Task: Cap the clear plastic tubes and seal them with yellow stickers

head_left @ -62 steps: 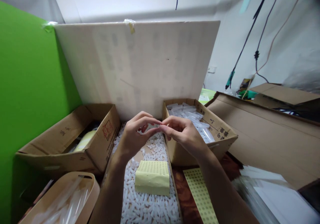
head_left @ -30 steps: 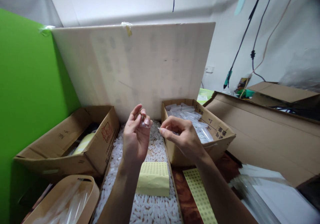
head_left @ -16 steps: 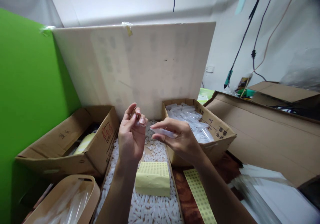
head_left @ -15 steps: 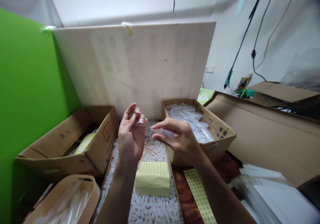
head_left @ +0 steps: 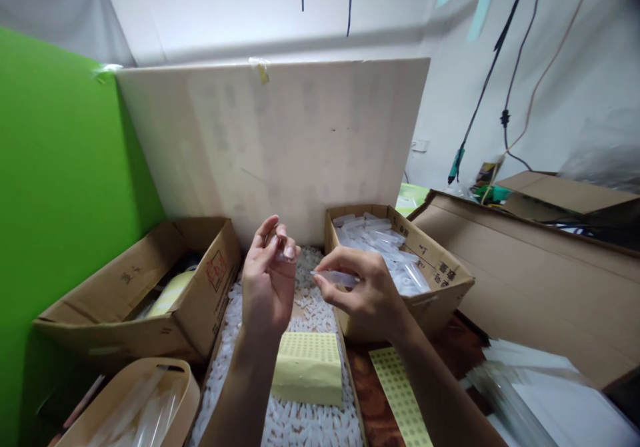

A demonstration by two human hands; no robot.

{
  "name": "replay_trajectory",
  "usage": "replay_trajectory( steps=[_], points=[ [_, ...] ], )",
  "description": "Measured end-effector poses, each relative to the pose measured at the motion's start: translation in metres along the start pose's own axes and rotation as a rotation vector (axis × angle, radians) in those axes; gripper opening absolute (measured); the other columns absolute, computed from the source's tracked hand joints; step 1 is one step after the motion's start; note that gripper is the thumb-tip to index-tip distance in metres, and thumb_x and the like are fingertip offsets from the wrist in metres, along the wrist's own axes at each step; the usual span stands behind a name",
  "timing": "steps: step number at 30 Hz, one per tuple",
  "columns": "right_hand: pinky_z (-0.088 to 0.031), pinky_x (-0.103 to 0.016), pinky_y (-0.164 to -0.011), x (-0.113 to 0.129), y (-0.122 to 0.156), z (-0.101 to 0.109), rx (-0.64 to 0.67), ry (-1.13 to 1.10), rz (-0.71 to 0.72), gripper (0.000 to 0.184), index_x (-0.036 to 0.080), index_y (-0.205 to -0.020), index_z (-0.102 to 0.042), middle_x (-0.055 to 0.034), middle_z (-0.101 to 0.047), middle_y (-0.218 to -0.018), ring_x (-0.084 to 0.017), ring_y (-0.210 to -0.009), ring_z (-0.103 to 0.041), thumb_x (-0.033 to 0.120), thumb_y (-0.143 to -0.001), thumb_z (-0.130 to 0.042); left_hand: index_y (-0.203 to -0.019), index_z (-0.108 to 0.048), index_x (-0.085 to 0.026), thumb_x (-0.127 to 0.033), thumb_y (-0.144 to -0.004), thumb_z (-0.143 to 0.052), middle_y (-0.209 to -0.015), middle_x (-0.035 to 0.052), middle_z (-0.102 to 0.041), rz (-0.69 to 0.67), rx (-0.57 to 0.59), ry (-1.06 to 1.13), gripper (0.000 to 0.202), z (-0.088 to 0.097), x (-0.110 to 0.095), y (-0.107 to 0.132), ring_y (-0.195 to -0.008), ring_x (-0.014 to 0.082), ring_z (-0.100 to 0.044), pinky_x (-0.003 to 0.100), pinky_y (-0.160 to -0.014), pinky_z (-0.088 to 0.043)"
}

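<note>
My left hand (head_left: 267,280) is raised, palm toward me, its fingertips pinched on a small clear cap (head_left: 283,255). My right hand (head_left: 363,290) pinches a clear plastic tube (head_left: 334,277) that lies level and points left toward the left hand. A short gap separates the tube's tip from the cap. Both hands hover over a tray of several small white pieces (head_left: 310,427). A yellow perforated block (head_left: 307,367) lies on those pieces just below my wrists.
A cardboard box of clear tubes (head_left: 395,260) stands to the right of my hands. Another box (head_left: 140,294) holding yellow blocks sits at the left. A flat yellow perforated sheet (head_left: 400,394) lies on the brown table. A cardboard panel (head_left: 280,140) stands behind, a green wall at the left.
My hands, joined at the fingertips two seconds ago, have come apart. The left now holds the cap up, the right holds the tube level. The view has tilted up slightly.
</note>
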State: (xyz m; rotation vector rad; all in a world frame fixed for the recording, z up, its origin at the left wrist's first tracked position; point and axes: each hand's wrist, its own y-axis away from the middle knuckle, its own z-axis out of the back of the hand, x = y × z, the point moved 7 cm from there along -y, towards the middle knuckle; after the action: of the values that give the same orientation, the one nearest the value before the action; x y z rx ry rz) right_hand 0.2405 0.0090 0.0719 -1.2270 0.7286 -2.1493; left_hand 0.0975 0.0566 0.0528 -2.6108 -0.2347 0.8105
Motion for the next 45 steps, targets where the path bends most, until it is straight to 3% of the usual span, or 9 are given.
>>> replay_trajectory(
  steps=[8, 15, 19, 23, 28, 33, 38, 42, 45],
  points=[
    [-0.042, -0.022, -0.056, -0.008, -0.002, 0.012, -0.07, -0.003, -0.042, 0.006, 0.019, -0.076, -0.068, 0.0037, -0.063, -0.064, -0.01, -0.057, -0.054, 0.019, -0.082, -0.07, -0.105, -0.071, -0.012, -0.009, -0.086, -0.065, -0.088, 0.0019, -0.057, 0.016, -0.001, 0.033, 0.021, -0.007, 0.001, 0.005, -0.063, 0.0058, -0.053, 0.017, -0.065, -0.053],
    [-0.041, -0.022, -0.057, -0.006, 0.0, 0.01, -0.08, -0.04, -0.034, 0.008, 0.018, -0.074, -0.068, 0.0032, -0.066, -0.066, -0.009, -0.059, -0.056, 0.019, -0.082, -0.071, -0.106, -0.072, -0.012, -0.01, -0.083, -0.069, -0.087, 0.0021, -0.06, 0.007, -0.004, -0.005, 0.024, -0.005, 0.006, 0.005, -0.064, 0.006, -0.057, 0.016, -0.064, -0.054],
    [-0.038, -0.021, -0.053, -0.007, 0.001, 0.005, -0.067, -0.188, -0.074, 0.011, 0.018, -0.08, -0.068, 0.0038, -0.062, -0.066, -0.008, -0.057, -0.052, 0.026, -0.086, -0.072, -0.111, -0.071, -0.016, -0.014, -0.086, -0.069, -0.089, 0.0021, -0.062, -0.002, 0.07, -0.131, 0.025, -0.014, 0.011, 0.011, -0.068, 0.0079, -0.062, 0.017, -0.068, -0.056],
    [-0.036, -0.022, -0.053, -0.004, 0.001, 0.004, -0.034, -0.229, -0.06, 0.016, 0.017, -0.083, -0.064, 0.0044, -0.058, -0.068, -0.008, -0.058, -0.048, 0.029, -0.085, -0.074, -0.113, -0.07, -0.02, -0.017, -0.091, -0.065, -0.091, 0.0021, -0.065, -0.095, 0.101, -0.28, 0.022, -0.022, 0.011, 0.018, -0.078, 0.0101, -0.067, 0.018, -0.077, -0.058],
    [-0.045, -0.023, -0.064, 0.0, -0.001, 0.004, -0.016, -0.252, -0.01, 0.012, 0.017, -0.083, -0.067, 0.0022, -0.064, -0.075, -0.01, -0.068, -0.056, 0.027, -0.086, -0.074, -0.11, -0.071, -0.021, -0.015, -0.093, -0.063, -0.093, 0.0019, -0.066, -0.191, 0.053, -0.254, 0.019, -0.02, 0.006, 0.021, -0.081, 0.0093, -0.068, 0.017, -0.08, -0.059],
    [-0.047, -0.023, -0.066, 0.004, 0.0, -0.003, 0.034, -0.267, 0.034, 0.006, 0.016, -0.089, -0.066, 0.0002, -0.065, -0.083, -0.012, -0.072, -0.059, 0.018, -0.084, -0.07, -0.112, -0.072, -0.021, -0.017, -0.092, -0.065, -0.094, 0.0022, -0.064, -0.14, 0.106, -0.246, 0.021, -0.022, 0.012, 0.02, -0.083, 0.0115, -0.068, 0.021, -0.079, -0.061],
    [-0.047, -0.023, -0.061, 0.001, 0.001, -0.005, 0.054, -0.298, -0.008, 0.029, 0.016, -0.108, -0.062, 0.0005, -0.066, -0.086, -0.011, -0.069, -0.059, 0.01, -0.08, -0.066, -0.115, -0.072, -0.021, -0.018, -0.094, -0.062, -0.102, 0.0045, -0.068, -0.122, 0.112, -0.252, 0.023, -0.021, 0.013, 0.02, -0.095, 0.015, -0.071, 0.024, -0.087, -0.061],
    [-0.052, -0.022, -0.068, -0.003, 0.001, -0.004, 0.052, -0.329, -0.018, 0.014, 0.017, -0.092, -0.066, 0.0006, -0.069, -0.085, -0.011, -0.073, -0.063, 0.015, -0.081, -0.075, -0.122, -0.07, -0.024, -0.019, -0.096, -0.06, -0.11, 0.0053, -0.071, -0.091, 0.11, -0.247, 0.028, -0.021, 0.013, 0.02, -0.107, 0.0196, -0.072, 0.027, -0.095, -0.059],
    [-0.055, -0.025, -0.077, -0.006, 0.0, -0.005, 0.039, -0.385, -0.028, 0.014, 0.018, -0.09, -0.069, -0.0002, -0.072, -0.088, -0.013, -0.082, -0.067, 0.021, -0.082, -0.08, -0.126, -0.069, -0.025, -0.019, -0.098, -0.056, -0.114, 0.0056, -0.071, -0.084, 0.106, -0.237, 0.031, -0.021, 0.012, 0.019, -0.11, 0.0187, -0.071, 0.027, -0.096, -0.058]
  ],
)
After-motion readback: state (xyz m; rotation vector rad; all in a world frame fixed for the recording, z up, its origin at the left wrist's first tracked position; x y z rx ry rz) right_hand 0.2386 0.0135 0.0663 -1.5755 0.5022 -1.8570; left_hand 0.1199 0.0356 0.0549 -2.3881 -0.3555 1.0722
